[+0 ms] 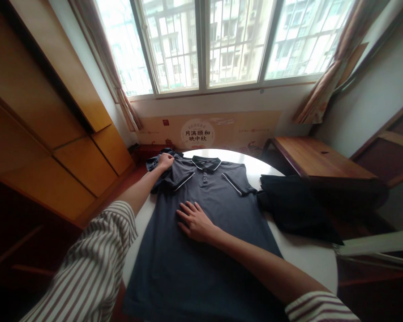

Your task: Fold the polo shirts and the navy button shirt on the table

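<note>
A dark grey-blue polo shirt [218, 264] lies front side up, its collar at the far end and its hem toward me. White piping edges the collar and both short sleeves, which are turned inward over the chest. My left hand [166, 161] is closed on the shirt's cloth near the left shoulder, by a bunched dark cloth [156, 163]. Flat on the middle of the chest rests my right hand [196, 222], fingers spread, holding nothing.
Under the shirt is a round white table [309, 255]. Folded black clothing [293, 203] hangs over its right edge. A wooden desk [322, 156] stands at the right, yellow cabinets [77, 165] at the left. Behind are a barred window [235, 44] and curtains [317, 100].
</note>
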Demonstrator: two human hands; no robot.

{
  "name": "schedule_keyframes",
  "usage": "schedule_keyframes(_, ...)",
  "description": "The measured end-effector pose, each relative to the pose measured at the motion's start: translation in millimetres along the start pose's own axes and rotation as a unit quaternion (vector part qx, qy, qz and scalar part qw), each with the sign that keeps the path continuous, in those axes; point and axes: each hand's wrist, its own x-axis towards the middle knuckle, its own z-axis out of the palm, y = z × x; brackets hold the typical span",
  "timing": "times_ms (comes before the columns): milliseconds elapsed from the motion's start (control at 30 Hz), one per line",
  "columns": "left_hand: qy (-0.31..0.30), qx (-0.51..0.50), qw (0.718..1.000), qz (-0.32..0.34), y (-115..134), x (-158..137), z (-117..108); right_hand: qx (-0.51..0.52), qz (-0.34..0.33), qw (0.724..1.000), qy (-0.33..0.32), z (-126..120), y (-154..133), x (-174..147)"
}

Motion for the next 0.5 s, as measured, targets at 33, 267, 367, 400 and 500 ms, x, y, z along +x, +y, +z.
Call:
schedule_keyframes(33, 0.011, 0.004, 1.000, -0.002, 0.0, 1.5, 0.2, 0.000, 0.000, 1.000, -0.001, 0.0, 0.0, -0.2)
schedule_keyframes(267, 0.035, 0.041, 0.998, 0.020, 2.1, -11.5, 0.9, -0.002, -0.001, 1.000, -0.003, -2.1, -1.1, -2.5)
schedule_keyframes(367, 0.030, 0.054, 0.994, 0.086, 1.3, -43.1, 1.5, -0.002, -0.007, 1.000, -0.013, -3.8, -1.9, -1.8)
schedule_keyframes(400, 0.019, 0.063, 0.989, 0.130, -0.5, -56.9, 1.1, -0.001, -0.009, 1.000, -0.018, -4.3, -2.8, -1.5)
schedule_keyframes(500, -0.011, 0.106, 0.958, 0.265, -9.7, -102.8, -3.5, 0.012, -0.013, 0.999, -0.040, -6.9, -11.2, -6.2)
